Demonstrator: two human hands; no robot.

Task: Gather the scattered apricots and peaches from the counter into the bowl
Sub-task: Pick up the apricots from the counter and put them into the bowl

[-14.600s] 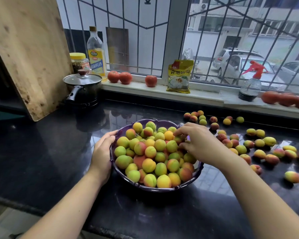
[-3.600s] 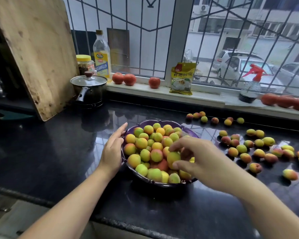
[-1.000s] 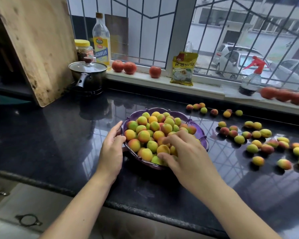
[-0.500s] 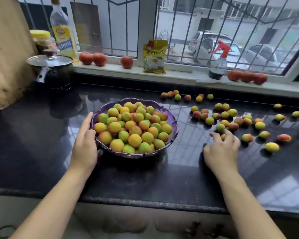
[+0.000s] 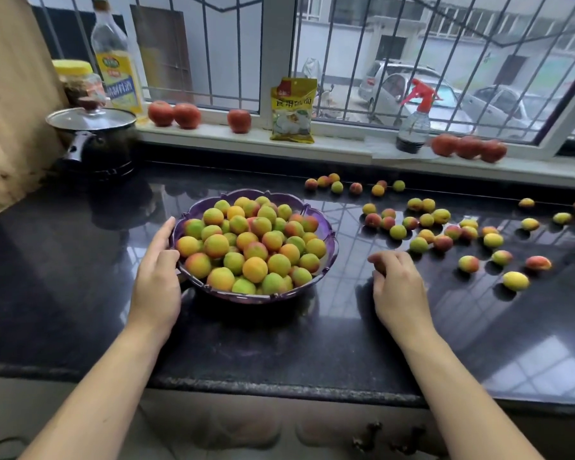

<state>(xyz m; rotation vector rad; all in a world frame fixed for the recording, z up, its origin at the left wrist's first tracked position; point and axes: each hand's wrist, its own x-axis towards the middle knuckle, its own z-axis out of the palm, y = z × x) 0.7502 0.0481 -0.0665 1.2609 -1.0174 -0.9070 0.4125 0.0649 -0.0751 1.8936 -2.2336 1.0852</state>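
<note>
A purple scalloped bowl [image 5: 331,242] stands mid-counter, heaped with yellow, green and red-blushed apricots and peaches [image 5: 246,247]. My left hand [image 5: 156,280] holds the bowl's left rim, index finger lying along the edge. To the right of the bowl, my right hand [image 5: 399,287] hovers just above the black counter with its fingers curled round a small reddish fruit [image 5: 380,267], which is mostly hidden. Several loose fruits [image 5: 425,220] lie scattered across the counter to the right, and a small row [image 5: 337,186] sits near the back wall.
A lidded black pot [image 5: 93,137] and a leaning wooden board [image 5: 7,111] stand back left. The sill holds an oil bottle [image 5: 117,61], a jar [image 5: 77,81], tomatoes [image 5: 173,114], a yellow packet [image 5: 292,111] and a spray bottle [image 5: 412,127]. The counter's front edge [image 5: 279,390] runs below my wrists.
My right hand left the bowl, reached right to the loose fruits, closed on one and has moved back left toward the bowl. My left hand stayed on the rim.
</note>
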